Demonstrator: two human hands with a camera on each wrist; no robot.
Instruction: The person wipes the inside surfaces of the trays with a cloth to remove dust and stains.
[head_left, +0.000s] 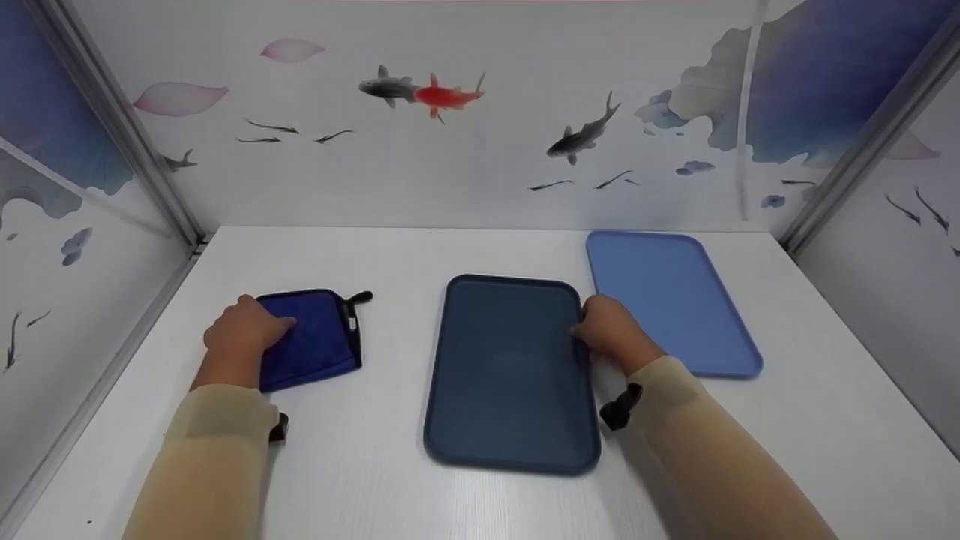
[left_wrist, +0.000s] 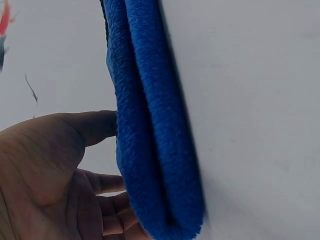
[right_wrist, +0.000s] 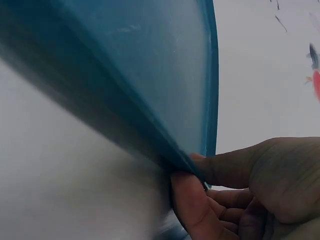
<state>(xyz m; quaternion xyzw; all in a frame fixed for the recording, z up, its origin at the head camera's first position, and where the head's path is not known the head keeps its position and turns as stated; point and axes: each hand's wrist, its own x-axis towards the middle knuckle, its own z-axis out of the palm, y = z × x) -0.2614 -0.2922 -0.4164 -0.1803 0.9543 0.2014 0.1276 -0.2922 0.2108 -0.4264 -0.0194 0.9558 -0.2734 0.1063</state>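
Note:
A folded blue cloth (head_left: 311, 341) with dark edging, a small white label and a black loop lies on the left of the table; its fuzzy folded layers show in the left wrist view. My left hand (head_left: 247, 330) rests on its left side, thumb (left_wrist: 97, 125) touching the upper face. The far fingertips are partly hidden behind the cloth. A dark teal-blue rectangular tray (head_left: 510, 375) is at the middle. My right hand (head_left: 611, 330) pinches its right rim, thumb on the upper side and fingers underneath. In the right wrist view that rim is tilted off the table.
A lighter blue tray (head_left: 667, 300) lies at the back right, beyond my right hand. The white table (head_left: 360, 465) is bounded by printed panels (head_left: 480, 180) at the back and sides, with metal posts at both rear corners.

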